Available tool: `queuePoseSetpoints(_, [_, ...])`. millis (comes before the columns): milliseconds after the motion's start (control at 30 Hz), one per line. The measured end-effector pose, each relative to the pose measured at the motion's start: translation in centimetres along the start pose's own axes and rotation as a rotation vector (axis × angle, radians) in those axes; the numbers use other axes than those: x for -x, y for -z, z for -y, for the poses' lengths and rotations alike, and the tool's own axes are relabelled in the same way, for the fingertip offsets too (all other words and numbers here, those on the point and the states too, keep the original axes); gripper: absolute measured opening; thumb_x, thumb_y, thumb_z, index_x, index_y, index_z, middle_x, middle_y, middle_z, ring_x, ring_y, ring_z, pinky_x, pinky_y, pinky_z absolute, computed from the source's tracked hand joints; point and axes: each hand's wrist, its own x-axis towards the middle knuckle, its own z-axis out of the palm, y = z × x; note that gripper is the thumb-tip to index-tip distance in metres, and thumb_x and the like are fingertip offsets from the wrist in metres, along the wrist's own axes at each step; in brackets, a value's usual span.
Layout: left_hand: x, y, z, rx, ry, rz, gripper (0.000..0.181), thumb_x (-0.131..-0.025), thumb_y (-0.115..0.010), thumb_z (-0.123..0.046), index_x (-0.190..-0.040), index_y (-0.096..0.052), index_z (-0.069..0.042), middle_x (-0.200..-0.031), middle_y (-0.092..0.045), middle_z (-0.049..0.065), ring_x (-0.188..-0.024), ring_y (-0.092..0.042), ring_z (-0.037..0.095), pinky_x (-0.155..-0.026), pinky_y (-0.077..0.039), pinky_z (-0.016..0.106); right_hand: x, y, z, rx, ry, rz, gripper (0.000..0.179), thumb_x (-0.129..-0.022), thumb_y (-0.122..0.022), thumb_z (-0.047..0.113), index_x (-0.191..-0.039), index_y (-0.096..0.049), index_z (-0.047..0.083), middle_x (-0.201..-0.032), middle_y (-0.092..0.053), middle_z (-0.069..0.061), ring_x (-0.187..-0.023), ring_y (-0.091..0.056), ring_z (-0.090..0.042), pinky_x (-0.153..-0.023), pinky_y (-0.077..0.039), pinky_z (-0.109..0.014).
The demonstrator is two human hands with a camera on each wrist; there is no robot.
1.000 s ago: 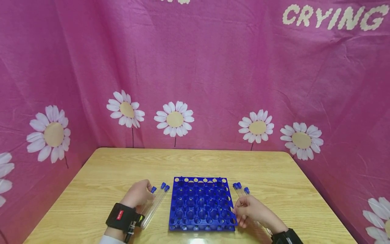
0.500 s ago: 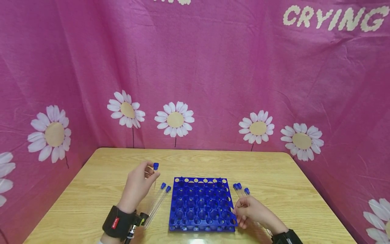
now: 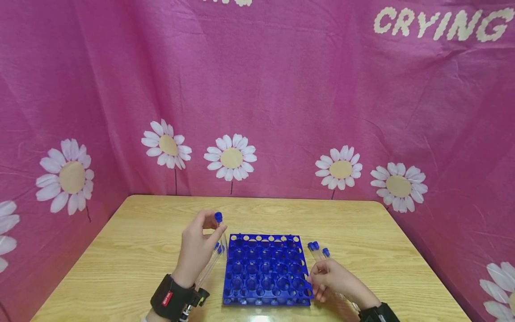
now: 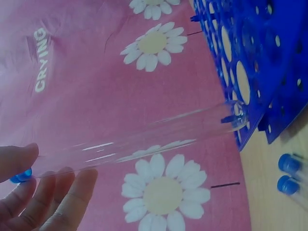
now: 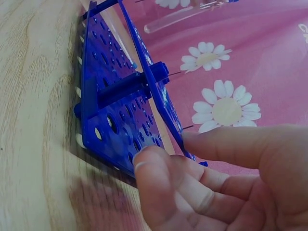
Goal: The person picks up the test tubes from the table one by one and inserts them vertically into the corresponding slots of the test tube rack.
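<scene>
My left hand (image 3: pixel 197 246) pinches a clear test tube (image 4: pixel 130 139) just below its blue cap (image 3: pixel 218 217). The tube is raised, and in the left wrist view its rounded bottom overlaps the upper plate of the blue test tube rack (image 3: pixel 261 295). That rack is a two-tier frame with rows of round holes, standing in the middle of the table. At its right front edge my right hand (image 3: pixel 331 277) grips the upper plate between thumb (image 5: pixel 226 144) and fingers.
Two capped tubes (image 3: pixel 207 273) lie on the wooden table (image 3: pixel 137 250) left of the rack, partly behind my left hand. Several more tubes (image 3: pixel 318 254) lie to its right, partly under my right hand. A pink flowered curtain (image 3: pixel 277 112) surrounds the table.
My left hand has picked up a test tube from the left group, lifted it and carried it right to the rack's left edge. My right hand has stayed on the rack.
</scene>
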Motion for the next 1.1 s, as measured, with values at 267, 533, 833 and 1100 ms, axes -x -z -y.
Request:
queuePoseSetpoints(267, [0.3, -0.9, 0.2, 0.009, 0.027, 0.045, 0.032, -0.084, -0.074, -0.007, -0.110, -0.055, -0.005, -0.090, -0.064, 0.005, -0.088, -0.067, 0.021, -0.068, -0.059, 0.025, 0.0, 0.0, -0.2, -0.006, 0.004, 0.006, 0.017, -0.093, -0.059, 0.009, -0.092, -0.058, -0.008, -0.067, -0.063, -0.005, -0.054, -0.061, -0.012, -0.052, -0.055, -0.027])
queuePoseSetpoints(533, [0.3, -1.3, 0.3, 0.005, 0.109, 0.115, 0.027, -0.083, -0.075, -0.008, -0.105, -0.059, -0.009, -0.088, -0.066, 0.003, -0.087, -0.066, 0.018, -0.070, -0.058, 0.022, 0.0, 0.0, 0.0, -0.011, 0.001, 0.004, 0.018, -0.093, -0.060, 0.010, -0.091, -0.058, -0.008, -0.067, -0.062, -0.005, -0.054, -0.061, -0.012, -0.052, -0.056, -0.027])
queuePoseSetpoints(833, [0.5, -1.5, 0.5, -0.071, 0.106, 0.186, 0.027, -0.082, -0.076, -0.008, -0.104, -0.061, -0.011, -0.086, -0.067, 0.000, -0.085, -0.065, 0.014, -0.070, -0.058, 0.024, 0.0, -0.1, 0.1, 0.009, -0.008, -0.003, 0.018, -0.092, -0.061, 0.011, -0.090, -0.059, -0.007, -0.067, -0.063, -0.004, -0.054, -0.061, -0.013, -0.053, -0.056, -0.028])
queuePoseSetpoints(1100, [0.4, -1.5, 0.7, -0.097, 0.093, 0.209, 0.027, -0.081, -0.077, -0.009, -0.103, -0.062, -0.012, -0.086, -0.068, -0.001, -0.083, -0.065, 0.011, -0.068, -0.054, 0.020, 0.0, -0.1, 0.1, 0.024, -0.004, -0.004, 0.017, -0.092, -0.058, 0.009, -0.090, -0.059, -0.007, -0.067, -0.063, -0.005, -0.055, -0.062, -0.013, -0.053, -0.056, -0.029])
